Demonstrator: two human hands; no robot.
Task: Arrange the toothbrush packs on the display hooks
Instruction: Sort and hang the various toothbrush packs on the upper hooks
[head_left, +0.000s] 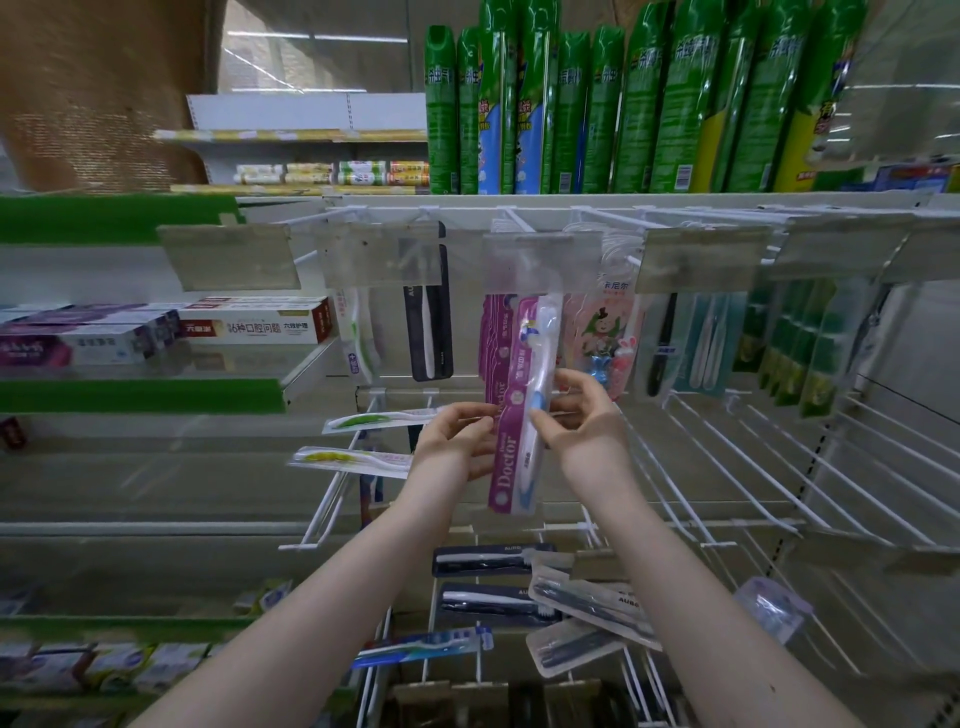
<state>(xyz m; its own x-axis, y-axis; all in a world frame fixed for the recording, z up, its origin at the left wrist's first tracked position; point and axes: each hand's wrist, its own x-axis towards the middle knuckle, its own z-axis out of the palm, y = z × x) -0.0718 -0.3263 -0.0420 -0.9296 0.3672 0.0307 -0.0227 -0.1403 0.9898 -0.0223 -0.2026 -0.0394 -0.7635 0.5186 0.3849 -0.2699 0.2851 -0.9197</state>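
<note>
Forearms raised, left hand (457, 441) and right hand (582, 422) each pinched an edge of the pink "Doctor" toothbrush pack (508, 452), upright before matching packs (493, 332) under a hook tag (524, 260); bare wire hooks (727, 467) rightward.

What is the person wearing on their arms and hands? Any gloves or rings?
Nothing shows. The left hand and right hand are bare, with no gloves, rings or bracelets to be seen. The left forearm and right forearm are bare too: no sleeve, watch or band down to the picture's bottom edge.
</note>
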